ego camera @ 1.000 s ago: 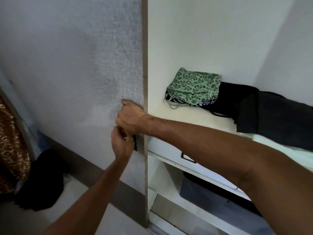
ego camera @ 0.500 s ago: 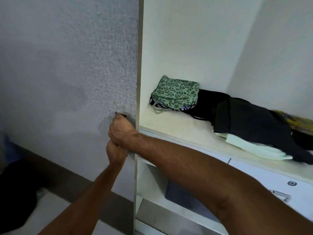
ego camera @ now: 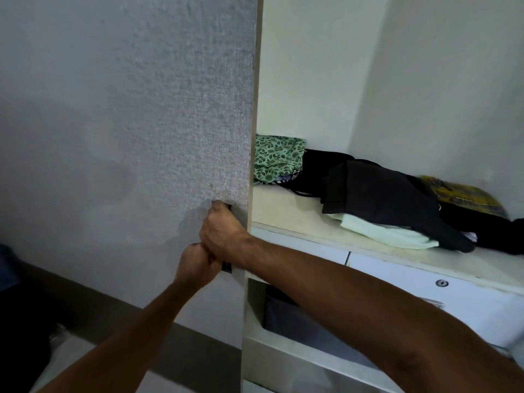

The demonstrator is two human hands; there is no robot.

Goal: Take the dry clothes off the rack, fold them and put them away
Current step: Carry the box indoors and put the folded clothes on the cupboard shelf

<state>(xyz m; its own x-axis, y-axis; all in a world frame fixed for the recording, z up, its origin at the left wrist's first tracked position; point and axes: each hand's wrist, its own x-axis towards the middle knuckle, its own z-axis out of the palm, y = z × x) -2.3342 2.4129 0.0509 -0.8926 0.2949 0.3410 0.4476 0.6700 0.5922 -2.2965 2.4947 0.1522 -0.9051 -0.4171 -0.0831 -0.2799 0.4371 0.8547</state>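
door (ego camera: 147,131) slid right, half-covering green cloth (ego camera: 279,160) | right grip (ego camera: 224,236) and left grip (ego camera: 195,263) both curled round handle (ego camera: 227,268)

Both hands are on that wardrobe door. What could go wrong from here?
The left hand and right hand both grip the handle close to the edge of the door, so fingers might get pinched if it slides shut fast. The green leaf-print cloth lies right at that edge and could snag or be dragged along the shelf.
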